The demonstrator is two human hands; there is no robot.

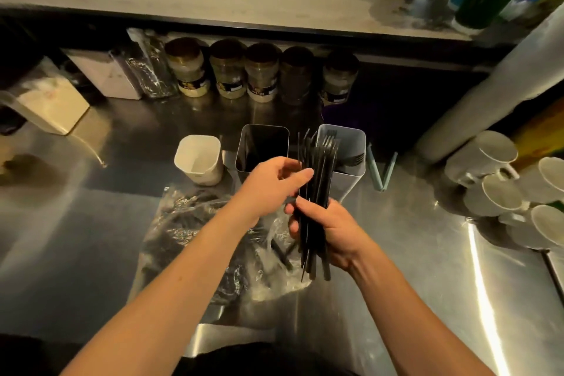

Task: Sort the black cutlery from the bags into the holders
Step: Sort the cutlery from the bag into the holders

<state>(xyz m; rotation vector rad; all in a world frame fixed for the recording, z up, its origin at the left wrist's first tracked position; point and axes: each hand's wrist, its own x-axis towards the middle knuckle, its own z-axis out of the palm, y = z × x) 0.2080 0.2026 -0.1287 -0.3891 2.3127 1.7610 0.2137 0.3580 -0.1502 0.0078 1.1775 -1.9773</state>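
My right hand grips a bundle of black forks by the handles, tines pointing up in front of the holders. My left hand touches the bundle's left side with thumb and fingertips around its middle. Behind the bundle stands the right metal holder, with a few black forks inside. The left metal holder looks dark inside; its contents cannot be made out. A clear plastic bag with black cutlery lies crumpled on the steel counter under my left forearm.
A white plastic cup stands left of the holders. Several jars line the back under a raised shelf. White mugs are stacked at right beside a grey pillar. A pale box sits at far left.
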